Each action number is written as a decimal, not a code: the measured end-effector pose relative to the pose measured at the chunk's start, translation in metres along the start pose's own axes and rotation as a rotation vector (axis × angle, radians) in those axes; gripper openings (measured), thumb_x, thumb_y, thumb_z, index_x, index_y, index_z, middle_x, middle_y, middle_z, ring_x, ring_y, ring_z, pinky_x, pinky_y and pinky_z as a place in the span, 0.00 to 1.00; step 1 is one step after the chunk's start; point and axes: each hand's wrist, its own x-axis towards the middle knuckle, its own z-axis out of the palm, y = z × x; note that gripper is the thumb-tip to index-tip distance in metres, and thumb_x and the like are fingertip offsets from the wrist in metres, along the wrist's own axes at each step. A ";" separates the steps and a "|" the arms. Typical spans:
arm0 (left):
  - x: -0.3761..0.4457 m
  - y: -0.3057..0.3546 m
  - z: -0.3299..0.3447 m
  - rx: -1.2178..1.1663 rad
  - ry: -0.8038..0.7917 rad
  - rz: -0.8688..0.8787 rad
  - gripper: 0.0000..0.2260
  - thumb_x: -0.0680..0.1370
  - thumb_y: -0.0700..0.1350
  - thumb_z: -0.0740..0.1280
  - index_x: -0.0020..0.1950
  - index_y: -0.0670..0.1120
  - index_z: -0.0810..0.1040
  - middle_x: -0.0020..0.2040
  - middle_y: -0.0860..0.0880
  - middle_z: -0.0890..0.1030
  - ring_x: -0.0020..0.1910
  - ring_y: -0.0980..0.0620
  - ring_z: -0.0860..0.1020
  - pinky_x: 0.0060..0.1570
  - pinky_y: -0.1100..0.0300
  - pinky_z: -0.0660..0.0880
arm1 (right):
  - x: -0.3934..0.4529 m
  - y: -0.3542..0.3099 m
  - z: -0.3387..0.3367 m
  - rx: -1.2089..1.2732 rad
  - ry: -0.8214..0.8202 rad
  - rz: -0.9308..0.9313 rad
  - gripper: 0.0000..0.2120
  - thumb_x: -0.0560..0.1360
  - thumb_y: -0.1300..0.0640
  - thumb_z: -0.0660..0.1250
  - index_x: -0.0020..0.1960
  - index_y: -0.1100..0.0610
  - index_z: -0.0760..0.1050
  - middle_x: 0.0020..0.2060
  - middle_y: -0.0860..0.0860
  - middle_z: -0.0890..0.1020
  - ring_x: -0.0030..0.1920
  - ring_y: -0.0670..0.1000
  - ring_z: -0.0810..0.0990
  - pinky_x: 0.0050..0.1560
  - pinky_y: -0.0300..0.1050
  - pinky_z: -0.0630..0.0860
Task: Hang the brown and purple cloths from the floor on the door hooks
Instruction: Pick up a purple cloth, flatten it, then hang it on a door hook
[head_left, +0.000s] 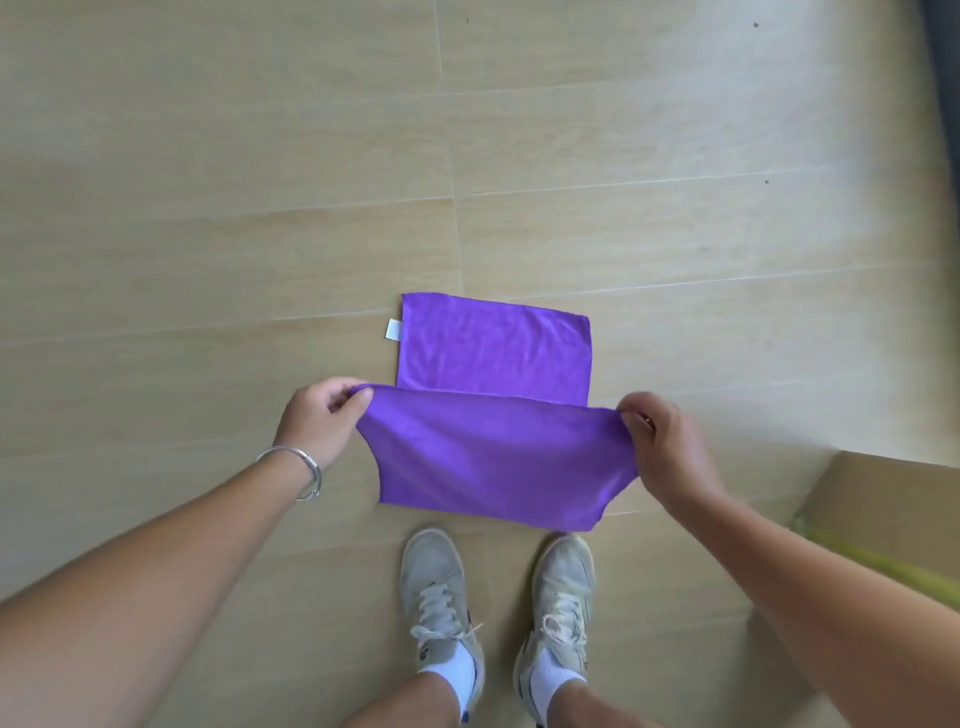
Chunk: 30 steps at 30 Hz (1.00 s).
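My two forearms fill the bottom of the view, sneakers (498, 613) planted between them on the tiled floor (208, 208). On the left, my left hand (317, 421), bracelet (301, 467) at the wrist, pinches one corner of the purple cloth (493, 457); across the stretched edge my right hand (665, 441) pinches the other corner. Beyond both pinches, the cloth's far half lies flat on the floor, label (393, 330) at its left edge. A cardboard box (893, 514) sits right of my right hand. No brown cloth or hooks visible. The pinches look shallow to me; a quick lift could slip a corner free.
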 end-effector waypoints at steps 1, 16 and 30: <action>0.020 -0.004 0.007 0.002 0.010 0.015 0.12 0.76 0.43 0.68 0.38 0.60 0.79 0.36 0.59 0.82 0.35 0.61 0.77 0.40 0.65 0.72 | 0.020 0.004 0.010 0.016 0.016 0.001 0.10 0.78 0.60 0.60 0.44 0.47 0.75 0.41 0.47 0.79 0.42 0.49 0.76 0.41 0.42 0.66; 0.266 -0.058 0.116 0.307 0.030 0.107 0.14 0.73 0.44 0.70 0.59 0.48 0.75 0.46 0.50 0.79 0.42 0.48 0.79 0.45 0.49 0.80 | 0.268 0.073 0.108 -0.400 0.176 -0.330 0.18 0.74 0.59 0.67 0.63 0.53 0.74 0.60 0.53 0.76 0.60 0.56 0.73 0.59 0.49 0.70; 0.207 -0.102 0.125 1.362 -0.273 0.773 0.36 0.75 0.66 0.58 0.77 0.58 0.43 0.79 0.44 0.49 0.77 0.44 0.48 0.73 0.45 0.51 | 0.227 0.097 0.127 -0.982 -0.192 -0.879 0.32 0.67 0.34 0.67 0.65 0.51 0.75 0.62 0.56 0.76 0.61 0.59 0.75 0.61 0.56 0.73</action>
